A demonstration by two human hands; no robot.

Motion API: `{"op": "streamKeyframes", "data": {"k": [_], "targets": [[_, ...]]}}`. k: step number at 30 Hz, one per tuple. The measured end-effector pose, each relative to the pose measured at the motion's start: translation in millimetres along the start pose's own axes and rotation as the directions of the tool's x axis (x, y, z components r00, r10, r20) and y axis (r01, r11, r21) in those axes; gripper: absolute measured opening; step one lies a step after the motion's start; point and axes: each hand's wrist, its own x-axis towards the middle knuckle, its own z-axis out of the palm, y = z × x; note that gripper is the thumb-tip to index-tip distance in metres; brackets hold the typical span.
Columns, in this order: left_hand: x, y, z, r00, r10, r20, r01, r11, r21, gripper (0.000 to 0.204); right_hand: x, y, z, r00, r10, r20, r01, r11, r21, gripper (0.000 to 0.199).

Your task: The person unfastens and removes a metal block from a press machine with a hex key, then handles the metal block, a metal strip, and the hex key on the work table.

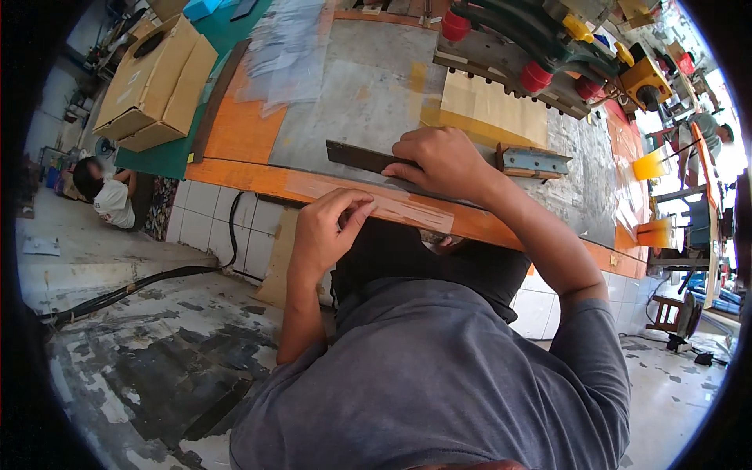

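Note:
My right hand (442,160) is closed around one end of a dark, flat metal bar (352,155), which stands on its long edge over the grey worktop (313,125). At the near wooden edge (251,177) of the table, my left hand (329,227) has its thumb and fingertips pressed together. Whatever lies between those fingertips is too small to make out. Just right of them, a pale, worn strip (415,214) runs along the table edge. A short blue-grey metal block (534,161) lies to the right of my right hand.
Thin clear plastic sheets (286,59) are piled at the back left, near a cardboard box (153,86) on a green surface (157,160). A dark green machine (509,35) with red parts stands at the back right, behind a tan sheet (501,110). Orange-filled cups (648,166) are far right. A person (113,192) sits left.

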Motion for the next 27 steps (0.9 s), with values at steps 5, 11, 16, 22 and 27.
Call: {"op": "streamKeyframes", "data": {"k": [5, 11, 16, 22, 27], "targets": [[3, 2, 4, 1.000, -0.007, -0.030, 0.008, 0.999, 0.035, 0.013, -2, -6, -2, 1.000, -0.021, -0.004, 0.021, 0.996, -0.084, 0.032], [-3, -10, -1, 0.982, 0.059, -0.180, -0.049, 0.997, 0.059, 0.012, -12, -20, -10, 1.000, -0.002, -0.014, 0.000, 0.990, -0.144, 0.028], [14, -4, -14, 0.911, 0.059, -0.407, -0.025, 0.996, 0.090, 0.014, -38, -22, -11, 0.997, 0.058, -0.044, -0.063, 0.989, -0.133, 0.024], [34, -17, -6, 0.937, 0.061, -0.344, -0.026, 0.994, 0.106, 0.063, -66, -31, -14, 0.928, 0.273, -0.253, -0.230, 0.955, 0.189, 0.020], [43, -5, 23, 0.948, -0.085, -0.307, -0.130, 0.778, -0.614, 0.090, -100, -41, -21, 0.853, 0.483, -0.200, -0.239, 0.701, 0.673, 0.023]]}}
